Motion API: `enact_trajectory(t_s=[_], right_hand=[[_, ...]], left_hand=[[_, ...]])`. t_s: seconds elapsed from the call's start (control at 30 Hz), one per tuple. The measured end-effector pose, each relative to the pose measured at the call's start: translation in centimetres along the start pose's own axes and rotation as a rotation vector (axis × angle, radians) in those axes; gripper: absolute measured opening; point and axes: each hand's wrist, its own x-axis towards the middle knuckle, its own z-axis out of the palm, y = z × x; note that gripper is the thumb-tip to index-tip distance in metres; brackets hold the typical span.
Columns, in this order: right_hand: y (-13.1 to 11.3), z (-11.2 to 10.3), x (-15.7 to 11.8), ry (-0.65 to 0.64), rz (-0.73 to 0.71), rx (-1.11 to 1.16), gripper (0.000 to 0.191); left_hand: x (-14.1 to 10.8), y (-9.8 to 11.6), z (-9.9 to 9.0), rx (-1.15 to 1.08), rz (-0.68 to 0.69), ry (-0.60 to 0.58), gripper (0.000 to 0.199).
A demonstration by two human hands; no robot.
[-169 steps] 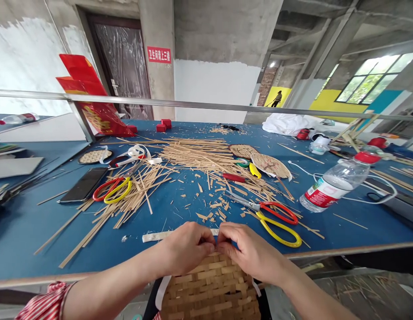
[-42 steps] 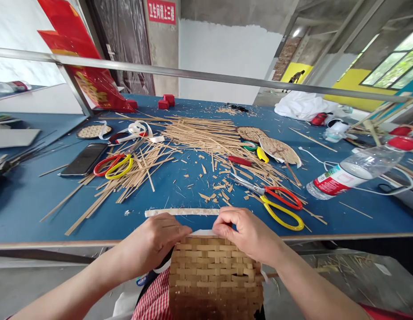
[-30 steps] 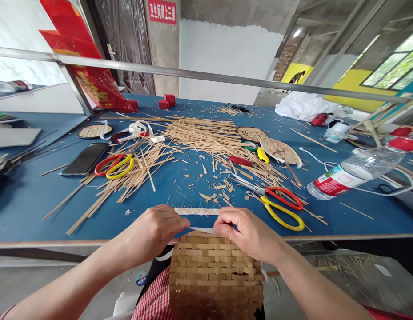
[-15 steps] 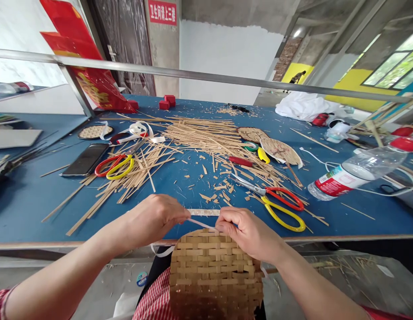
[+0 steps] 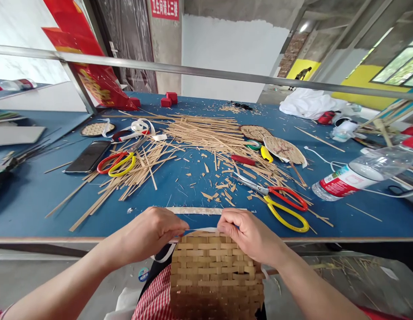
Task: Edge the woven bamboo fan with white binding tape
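Observation:
A woven bamboo panel (image 5: 218, 271) with a rounded top edge rests against my lap, just below the table's front edge. My left hand (image 5: 164, 229) pinches a thin white strip (image 5: 206, 230) near the panel's upper left. At the upper right of the panel, my right hand (image 5: 238, 226) pinches the strip against the rim. The strip runs along the top edge between both hands, and a loose length hangs below my left hand. Behind the hands, a pale flat strip (image 5: 199, 210) lies on the blue table.
Bamboo strips (image 5: 202, 131) and scraps cover the table's middle. Scissors (image 5: 286, 202) lie at right, more scissors (image 5: 118, 163) and a phone (image 5: 88, 156) at left. A bottle (image 5: 359, 175) leans at right. A metal rail (image 5: 206, 71) crosses behind.
My left hand has moved down slightly, bringing the white strip closer to the panel's top edge. The pale strip behind is more exposed. The camera view has shifted slightly.

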Motion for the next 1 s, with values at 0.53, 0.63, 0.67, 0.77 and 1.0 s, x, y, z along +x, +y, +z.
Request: enact_trajectory(t_s=[0.53, 0.63, 0.67, 0.77, 1.0], right_hand=[[-0.9, 0.2, -0.5, 0.047, 0.007, -0.016, 0.026], [-1.0, 0.2, -0.7, 0.074, -0.002, -0.025, 0.026], [-1.0, 0.2, -0.7, 0.083, -0.002, -0.029, 0.026], [-1.0, 0.2, -0.9, 0.099, 0.005, -0.046, 0.025], [-0.8, 0.1, -1.1, 0.113, 0.023, -0.051, 0.026]], left_hand=[[-0.6, 1.1, -0.4, -0.075, 0.029, -0.123, 0.028], [-0.6, 1.3, -0.7, -0.103, 0.019, -0.166, 0.027], [-0.6, 1.4, -0.8, -0.126, 0.01, -0.173, 0.026], [-0.5, 1.5, -0.9, -0.18, -0.012, -0.184, 0.028], [-0.7, 2.2, 0.5, -0.079, -0.086, -0.03, 0.03]])
